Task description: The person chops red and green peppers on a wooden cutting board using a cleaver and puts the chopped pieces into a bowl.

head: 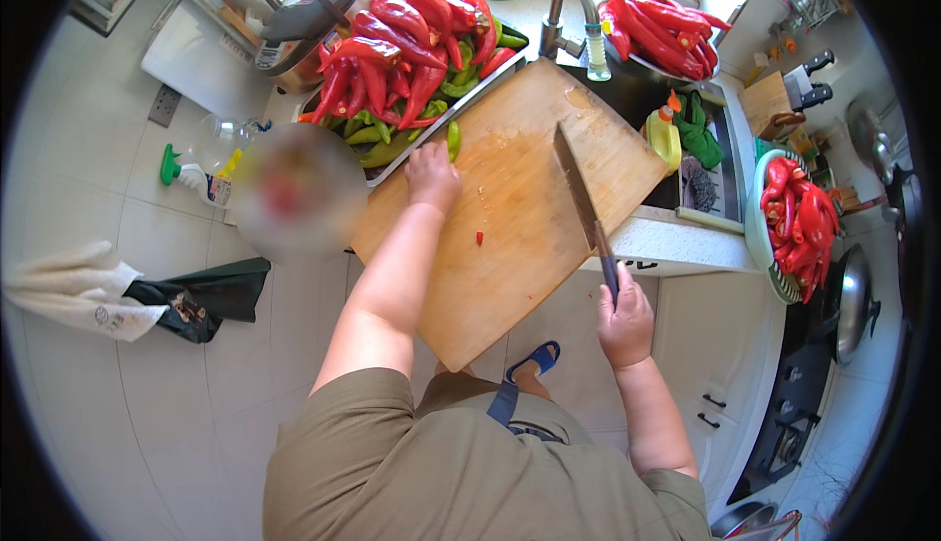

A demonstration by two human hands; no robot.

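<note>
My right hand (626, 317) grips the dark handle of a kitchen knife (578, 181), whose blade lies over the right part of a wooden cutting board (514, 276). At the board's left edge, my left hand (434, 177) reaches to a metal tray (478, 89); a green pepper (453, 141) is just beside its fingers, and whether they hold anything is hidden. Red peppers (401, 48) are heaped over green peppers (382, 150) in that tray. A small red pepper piece (480, 238) and scattered seeds lie on the board.
Behind the board are a sink faucet (573, 19) and a bowl of red peppers (662, 30). A yellow bottle (663, 137) stands near the board's right corner. Farther right, a basket (761, 247) holds more red peppers, beside a knife block (766, 104). A blurred round patch covers the left.
</note>
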